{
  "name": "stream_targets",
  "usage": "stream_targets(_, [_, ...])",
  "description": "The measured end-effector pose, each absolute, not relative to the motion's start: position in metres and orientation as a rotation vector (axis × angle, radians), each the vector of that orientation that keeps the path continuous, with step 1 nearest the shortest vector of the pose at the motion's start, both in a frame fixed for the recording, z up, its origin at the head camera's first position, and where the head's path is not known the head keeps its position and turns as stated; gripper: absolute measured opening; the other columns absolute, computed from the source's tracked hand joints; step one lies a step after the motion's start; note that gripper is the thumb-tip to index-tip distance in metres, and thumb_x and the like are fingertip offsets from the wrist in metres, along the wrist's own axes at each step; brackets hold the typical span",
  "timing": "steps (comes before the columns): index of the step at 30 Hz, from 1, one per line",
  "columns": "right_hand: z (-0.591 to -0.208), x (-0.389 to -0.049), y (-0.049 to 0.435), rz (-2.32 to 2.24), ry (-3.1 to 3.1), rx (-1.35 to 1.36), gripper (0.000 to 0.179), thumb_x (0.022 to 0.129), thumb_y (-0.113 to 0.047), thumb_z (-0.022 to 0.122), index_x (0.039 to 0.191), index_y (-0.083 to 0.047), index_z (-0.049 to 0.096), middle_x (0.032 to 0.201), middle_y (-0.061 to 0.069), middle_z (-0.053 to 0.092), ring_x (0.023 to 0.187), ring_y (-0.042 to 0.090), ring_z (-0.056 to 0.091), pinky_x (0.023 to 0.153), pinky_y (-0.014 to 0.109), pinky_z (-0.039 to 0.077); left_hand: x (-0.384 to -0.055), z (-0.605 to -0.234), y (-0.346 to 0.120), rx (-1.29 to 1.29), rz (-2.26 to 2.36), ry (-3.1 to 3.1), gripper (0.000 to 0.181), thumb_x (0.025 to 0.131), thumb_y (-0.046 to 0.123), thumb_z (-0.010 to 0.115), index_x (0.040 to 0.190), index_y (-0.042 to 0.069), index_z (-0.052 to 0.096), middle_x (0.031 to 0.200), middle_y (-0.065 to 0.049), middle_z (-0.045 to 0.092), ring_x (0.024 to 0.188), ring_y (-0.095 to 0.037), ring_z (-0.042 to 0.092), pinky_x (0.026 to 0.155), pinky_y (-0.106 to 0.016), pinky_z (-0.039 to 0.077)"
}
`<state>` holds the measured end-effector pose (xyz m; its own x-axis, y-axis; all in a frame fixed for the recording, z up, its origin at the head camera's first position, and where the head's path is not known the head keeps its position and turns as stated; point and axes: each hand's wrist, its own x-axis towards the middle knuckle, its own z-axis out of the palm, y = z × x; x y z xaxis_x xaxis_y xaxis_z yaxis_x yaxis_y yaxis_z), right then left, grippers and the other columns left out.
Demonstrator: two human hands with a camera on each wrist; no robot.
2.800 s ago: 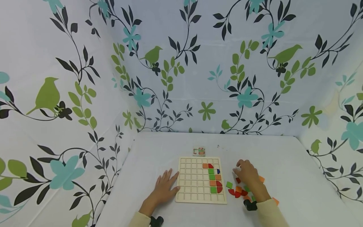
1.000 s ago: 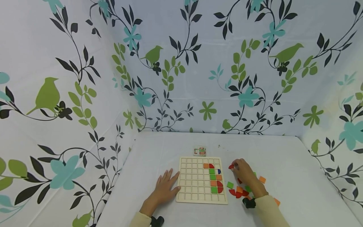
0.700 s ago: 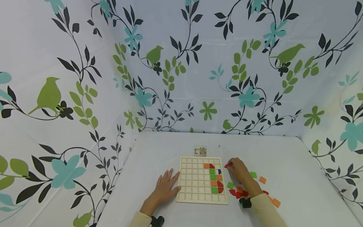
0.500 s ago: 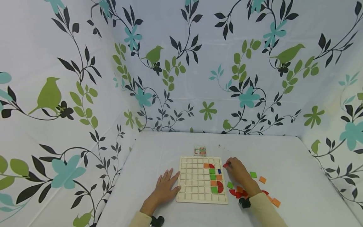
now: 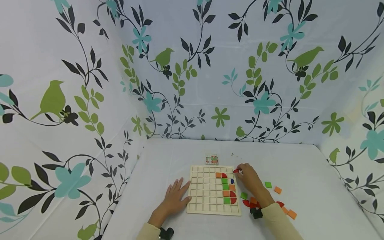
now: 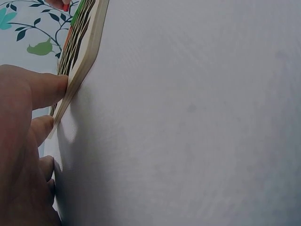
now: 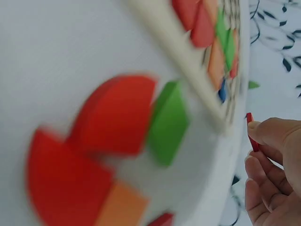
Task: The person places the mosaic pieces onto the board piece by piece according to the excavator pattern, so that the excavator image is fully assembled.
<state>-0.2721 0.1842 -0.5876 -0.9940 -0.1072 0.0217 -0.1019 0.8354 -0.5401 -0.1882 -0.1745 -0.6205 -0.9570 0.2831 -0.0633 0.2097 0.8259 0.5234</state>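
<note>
My right hand point(image 5: 249, 175) pinches a red quarter-circle piece point(image 7: 252, 132) between thumb and fingers, right at the top right corner of a wooden grid board point(image 5: 204, 190). My left hand point(image 5: 174, 198) lies with fingers spread, its fingertips on the board's left edge; the left wrist view shows the thumb point(image 6: 51, 89) against that edge. Set in the board's right-hand columns are green squares point(image 5: 227, 200), orange squares point(image 5: 232, 187), red quarter circles point(image 5: 233, 200) and a blue half-round piece point(image 5: 232, 181).
Loose pieces lie right of the board, among them a green square point(image 5: 268, 184), orange squares point(image 5: 292, 214) and red quarter circles point(image 7: 115, 115), partly under the right forearm. A small printed card point(image 5: 211, 159) lies behind the board. Patterned cloth point(image 5: 192, 83) hangs around the white table.
My right hand has picked up the red quarter circle from right of the board and carried it left to the board's top right corner. The left hand has stayed in place.
</note>
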Motion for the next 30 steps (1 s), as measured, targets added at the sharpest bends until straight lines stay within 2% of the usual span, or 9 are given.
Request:
stream_targets(4, [-0.577, -0.268, 0.165, -0.861, 2.996, -0.261, 0.027, 0.099, -0.02, 0.076, 0.122, -0.007, 0.07, 0.118, 0.009, 0.066, 0.105, 0.025, 0.061, 0.099, 0.047, 0.058, -0.188, -0.621, -0.175, 0.382, 0.81, 2.864, 0.066, 0.104, 0.042, 0.06, 0.163, 0.017, 0.042, 0.173, -0.021, 0.024, 0.161, -0.046, 0.016, 0.126, -0.071, 0.01])
stream_targets(8, [-0.572, -0.263, 0.146, -0.79, 3.026, -0.492, 0.021, 0.096, -0.016, 0.08, 0.114, -0.01, 0.072, 0.107, 0.005, 0.067, 0.099, 0.022, 0.062, 0.094, 0.047, 0.058, -0.188, -0.62, -0.176, 0.386, 0.828, 2.867, 0.066, 0.104, 0.042, 0.06, 0.162, 0.015, 0.043, 0.173, -0.022, 0.025, 0.161, -0.047, 0.017, 0.126, -0.072, 0.01])
stream_targets(13, [-0.574, -0.257, 0.129, -0.746, 3.018, -0.721, 0.023, 0.091, -0.013, 0.084, 0.109, -0.008, 0.071, 0.101, 0.003, 0.068, 0.096, 0.024, 0.062, 0.088, 0.05, 0.055, -0.189, -0.62, -0.176, 0.398, 0.826, 2.868, 0.066, 0.104, 0.042, 0.059, 0.163, 0.015, 0.043, 0.173, -0.022, 0.024, 0.161, -0.047, 0.017, 0.125, -0.072, 0.011])
stream_targets(15, [-0.576, -0.255, 0.125, -0.697, 3.026, -0.75, 0.023, 0.09, -0.013, 0.085, 0.107, -0.009, 0.072, 0.102, 0.003, 0.069, 0.097, 0.024, 0.063, 0.088, 0.05, 0.056, -0.189, -0.621, -0.176, 0.406, 0.817, 2.864, 0.066, 0.105, 0.043, 0.058, 0.163, 0.016, 0.042, 0.173, -0.021, 0.024, 0.161, -0.046, 0.017, 0.126, -0.072, 0.011])
stream_targets(22, [-0.584, -0.253, 0.12, -0.55, 3.08, -0.78, 0.021, 0.086, -0.014, 0.089, 0.101, -0.01, 0.073, 0.093, 0.0, 0.068, 0.088, 0.02, 0.063, 0.081, 0.045, 0.058, -0.189, -0.62, -0.176, 0.417, 0.818, 2.857, 0.066, 0.105, 0.042, 0.059, 0.163, 0.015, 0.042, 0.173, -0.023, 0.024, 0.16, -0.048, 0.016, 0.125, -0.073, 0.01])
stream_targets(30, [-0.59, -0.255, 0.119, -0.517, 3.092, -0.775, 0.017, 0.088, -0.014, 0.087, 0.101, -0.01, 0.076, 0.095, 0.001, 0.068, 0.091, 0.022, 0.063, 0.082, 0.046, 0.057, -0.189, -0.619, -0.176, 0.415, 0.806, 2.867, 0.066, 0.105, 0.041, 0.058, 0.163, 0.015, 0.042, 0.173, -0.023, 0.024, 0.16, -0.048, 0.016, 0.125, -0.073, 0.01])
